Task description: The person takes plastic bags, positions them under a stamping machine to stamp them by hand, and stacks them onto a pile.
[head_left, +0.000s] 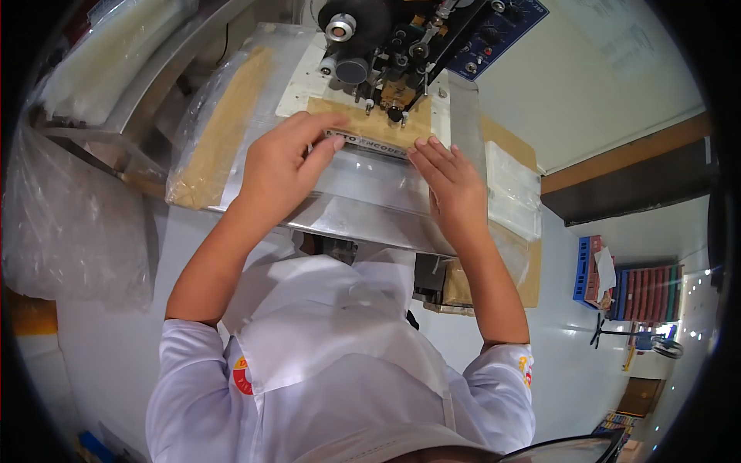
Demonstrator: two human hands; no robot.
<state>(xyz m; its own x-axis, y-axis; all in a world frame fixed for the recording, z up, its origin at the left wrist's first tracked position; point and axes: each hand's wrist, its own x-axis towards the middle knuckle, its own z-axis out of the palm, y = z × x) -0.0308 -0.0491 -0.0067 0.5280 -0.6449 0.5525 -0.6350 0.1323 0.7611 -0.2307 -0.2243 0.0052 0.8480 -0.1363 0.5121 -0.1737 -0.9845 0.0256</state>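
A coding machine (pixel 394 62) with a black reel stands before me, its front plate covered with brown tape (pixel 370 119). My left hand (pixel 285 162) is at the plate's left front corner, index finger stretched over the tape and thumb apart from it. At the right front corner, my right hand (pixel 454 179) has its fingers extended along the edge. Between the hands is a partly covered label (pixel 367 144) ending in "TO ENCODER". A shiny, clear-looking surface (pixel 370 181) lies below the label; whether it is plastic or bare metal I cannot tell. Neither hand visibly grips anything.
Plastic-wrapped brown material (pixel 220 131) lies left of the machine. A stack of clear bags (pixel 513 189) rests on cardboard to the right. A metal shelf (pixel 147 100) holds more plastic film at upper left. Crates (pixel 644 293) stand farther off at right.
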